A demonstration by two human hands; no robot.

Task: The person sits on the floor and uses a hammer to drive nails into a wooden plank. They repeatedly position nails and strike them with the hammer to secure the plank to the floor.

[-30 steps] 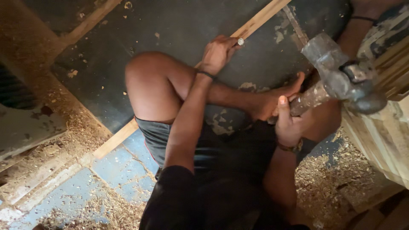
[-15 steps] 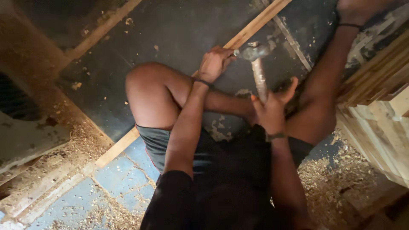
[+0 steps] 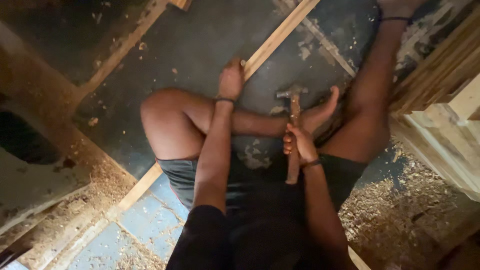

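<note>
I sit on the floor with my legs folded over a long wooden strip (image 3: 278, 36) that runs diagonally across a dark board (image 3: 200, 50). My left hand (image 3: 231, 79) rests on the strip, fingers closed around a nail that is barely visible at its tip. My right hand (image 3: 299, 144) grips the wooden handle of a hammer (image 3: 293, 125), whose metal head points up near my foot (image 3: 320, 112), clear of the strip.
Sawdust (image 3: 395, 215) covers the floor at the right and lower left. Stacked wooden pieces (image 3: 445, 100) stand at the right edge. Another wooden strip (image 3: 125, 47) lies at the upper left. Blue floor (image 3: 145, 210) shows under my thigh.
The hammer came down onto the nail by my left hand, then pulled back toward me. It is now held upright near my foot. My left hand stayed on the strip.
</note>
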